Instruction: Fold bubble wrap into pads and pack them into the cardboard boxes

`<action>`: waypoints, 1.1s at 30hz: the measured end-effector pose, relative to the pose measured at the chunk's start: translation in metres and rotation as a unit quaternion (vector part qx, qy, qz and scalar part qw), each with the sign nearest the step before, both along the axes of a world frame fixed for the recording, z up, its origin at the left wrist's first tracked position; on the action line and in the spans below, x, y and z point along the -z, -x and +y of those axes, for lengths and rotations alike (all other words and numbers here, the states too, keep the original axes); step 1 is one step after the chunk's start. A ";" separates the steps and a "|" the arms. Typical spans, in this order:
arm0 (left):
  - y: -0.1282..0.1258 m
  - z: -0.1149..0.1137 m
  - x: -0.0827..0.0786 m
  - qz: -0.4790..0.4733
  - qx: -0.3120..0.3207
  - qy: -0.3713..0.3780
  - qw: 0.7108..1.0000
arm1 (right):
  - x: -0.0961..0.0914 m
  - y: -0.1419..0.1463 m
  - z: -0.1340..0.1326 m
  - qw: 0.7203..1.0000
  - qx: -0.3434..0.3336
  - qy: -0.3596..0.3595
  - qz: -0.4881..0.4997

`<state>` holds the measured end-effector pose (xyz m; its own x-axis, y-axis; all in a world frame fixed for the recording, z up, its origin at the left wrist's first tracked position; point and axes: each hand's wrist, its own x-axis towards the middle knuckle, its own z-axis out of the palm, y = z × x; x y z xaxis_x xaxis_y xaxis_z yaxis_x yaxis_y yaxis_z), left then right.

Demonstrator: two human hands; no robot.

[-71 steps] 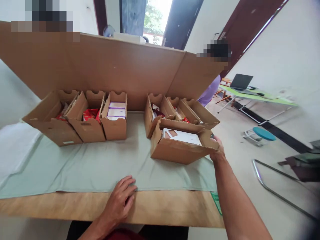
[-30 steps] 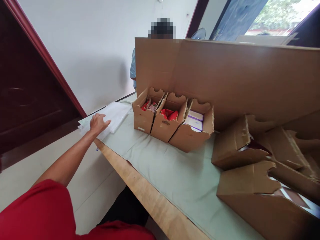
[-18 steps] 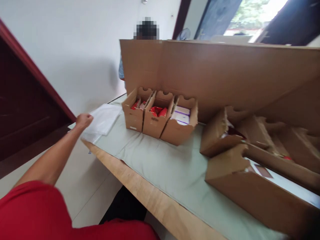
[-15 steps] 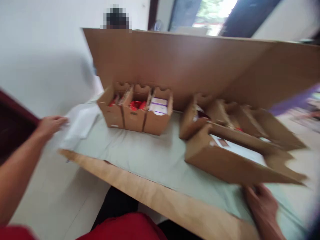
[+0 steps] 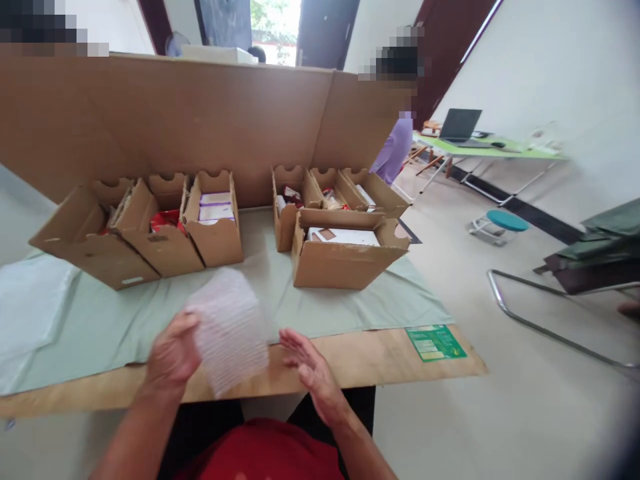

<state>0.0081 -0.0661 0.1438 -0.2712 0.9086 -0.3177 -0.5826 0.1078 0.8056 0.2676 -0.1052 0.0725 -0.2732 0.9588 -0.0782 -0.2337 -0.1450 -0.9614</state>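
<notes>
A sheet or pouch of bubble wrap [image 5: 233,337] is raised above the table's front edge. My left hand [image 5: 175,350] grips it by its left side. To the right of the wrap, my right hand [image 5: 313,373] is held with fingers stretched out, holding nothing and apart from the wrap. More clear bubble wrap [image 5: 35,307] lies on the table's left end. Behind my hands stands a cardboard box with a white packet [image 5: 345,267]. Further left is a cardboard box holding white and purple boxes [image 5: 215,243].
Other cardboard boxes [image 5: 167,257] hold red packets. A tall cardboard panel [image 5: 225,120] stands along the back. A green card [image 5: 435,343] lies at the table's front right. People are behind the panel; a teal stool [image 5: 507,220] and a laptop table [image 5: 530,152] stand right.
My left hand has come from the table's left end to the middle with bubble wrap in it. My right hand has lifted off the cloth, and the view has turned right.
</notes>
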 end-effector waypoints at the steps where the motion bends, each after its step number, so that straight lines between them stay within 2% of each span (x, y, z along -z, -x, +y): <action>1: -0.014 0.005 -0.002 0.034 0.022 -0.025 0.999 | -0.003 0.014 -0.001 0.998 -0.020 0.009 0.061; 4: -0.033 0.011 -0.004 0.136 0.047 -0.101 0.984 | -0.015 0.035 0.012 0.988 -0.027 0.031 0.152; 6: -0.032 0.008 0.001 0.218 0.004 -0.147 0.965 | -0.025 0.031 0.026 0.989 -0.025 0.061 0.134; 9: -0.028 -0.007 0.017 0.383 -0.075 -0.159 0.907 | -0.038 0.007 0.048 0.996 -0.007 0.073 0.052; 11: -0.029 -0.025 0.031 0.468 -0.031 -0.132 0.873 | -0.041 -0.016 0.064 0.998 0.003 0.053 -0.022; 13: -0.032 -0.047 0.043 0.495 0.082 -0.116 0.857 | -0.039 -0.041 0.080 0.992 0.002 0.029 -0.124; 15: -0.034 -0.071 0.050 0.486 0.186 -0.112 0.847 | -0.031 -0.066 0.096 0.965 0.002 -0.003 -0.262; 16: -0.033 -0.082 0.050 0.482 0.223 -0.111 0.840 | -0.026 -0.078 0.101 0.940 0.007 -0.022 -0.341; 19: -0.025 -0.099 0.041 0.492 0.266 -0.125 0.820 | -0.014 -0.110 0.106 0.831 0.072 -0.089 -0.544; 21: -0.018 -0.090 0.032 0.526 0.241 -0.158 0.800 | -0.011 -0.121 0.099 0.768 0.151 -0.142 -0.606; 22: -0.016 -0.079 0.029 0.549 0.221 -0.180 0.786 | -0.011 -0.121 0.094 0.750 0.188 -0.172 -0.611; 24: -0.020 -0.047 0.028 0.600 0.193 -0.223 0.744 | -0.011 -0.106 0.083 0.739 0.222 -0.235 -0.592; 25: -0.027 -0.028 0.030 0.623 0.196 -0.239 0.719 | -0.010 -0.091 0.078 0.743 0.211 -0.266 -0.576; 27: -0.048 0.009 0.040 0.666 0.240 -0.250 0.661 | -0.004 -0.055 0.072 0.758 0.146 -0.314 -0.553; 30: -0.076 0.048 0.063 0.718 0.348 -0.217 0.562 | 0.009 -0.010 0.069 0.761 0.035 -0.312 -0.567; 32: -0.071 0.057 0.076 0.742 0.378 -0.195 0.519 | 0.020 -0.009 0.065 0.754 0.001 -0.303 -0.583; 33: -0.060 0.056 0.081 0.753 0.373 -0.182 0.510 | 0.024 -0.019 0.062 0.748 0.002 -0.303 -0.591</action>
